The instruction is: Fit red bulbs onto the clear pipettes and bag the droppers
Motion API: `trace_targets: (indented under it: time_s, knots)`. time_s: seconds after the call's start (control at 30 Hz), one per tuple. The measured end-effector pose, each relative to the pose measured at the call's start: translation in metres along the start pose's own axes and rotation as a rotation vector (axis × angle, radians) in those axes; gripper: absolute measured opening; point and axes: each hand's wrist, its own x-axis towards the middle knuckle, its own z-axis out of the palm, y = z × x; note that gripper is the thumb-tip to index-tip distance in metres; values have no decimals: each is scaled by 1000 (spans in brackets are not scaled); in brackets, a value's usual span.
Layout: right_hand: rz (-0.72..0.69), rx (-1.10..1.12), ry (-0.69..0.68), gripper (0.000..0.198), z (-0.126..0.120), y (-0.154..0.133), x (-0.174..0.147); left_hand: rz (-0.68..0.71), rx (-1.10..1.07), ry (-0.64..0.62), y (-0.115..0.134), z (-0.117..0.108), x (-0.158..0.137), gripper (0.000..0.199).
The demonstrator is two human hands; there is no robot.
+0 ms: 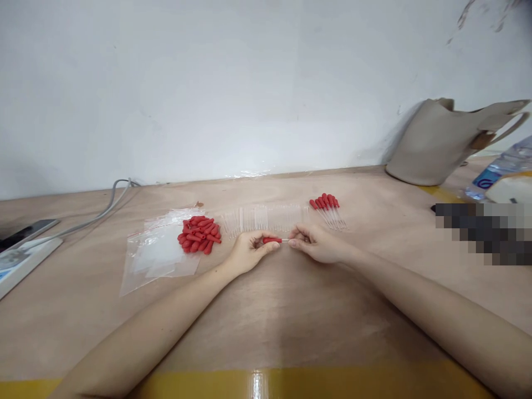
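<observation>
My left hand (251, 252) pinches a red rubber dropper bulb (272, 240) between thumb and fingers. From the bulb's right end a clear glass dropper tube (285, 240) runs into my right hand (311, 243), whose thumb and fingers are closed on it. Bulb and tube lie in one line, level, just above the table. Behind my hands is a row of clear glass tubes (266, 217). To the left, a heap of red bulbs (199, 234) rests partly on clear plastic bags (153, 255). Several droppers with red bulbs (326, 202) lie together at the right.
A beige bag (436, 144) leans near the wall at the right, beside a plastic bottle (494, 172). On the left are a power strip (33, 263), a grey cable (95, 213) and a dark phone-like object (29, 231). Yellow tape (332, 382) runs along the table's near edge.
</observation>
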Motion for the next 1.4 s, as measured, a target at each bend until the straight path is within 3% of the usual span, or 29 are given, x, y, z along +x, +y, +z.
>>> trace_targets:
  time_s: [0.13, 0.3, 0.43, 0.57, 0.63, 0.77, 0.9, 1.1, 1.4]
  knots:
    - [-94, -87, 85, 17, 10, 8, -1, -1, -28, 12, 0, 1, 0, 26]
    - [-96, -88, 67, 23, 15, 9, -1, 3, -53, 24, -1, 2, 0, 26]
    - [-47, -170, -6, 22, 3, 0, -2, -45, 1, -9, -1, 2, 0, 31]
    - [25, -245, -107, 24, -22, 0, -1, -83, 39, -23, -2, 3, 3, 51]
    - [92, -250, -42, 28, -37, 4, 2, -72, 59, -13, -3, 3, 4, 51]
    - [380, -381, 247, 36, -59, 17, 14, -9, 240, -62, 1, 2, 5, 23]
    - [568, -657, 407, 35, -59, 28, 26, 4, 277, -122, 5, 1, 4, 26]
    - [590, -785, 381, 32, -44, 41, 31, 67, 298, -220, 3, 0, 3, 35]
    - [605, -603, 327, 26, -43, 37, 31, 68, 335, -236, 6, 1, 3, 34]
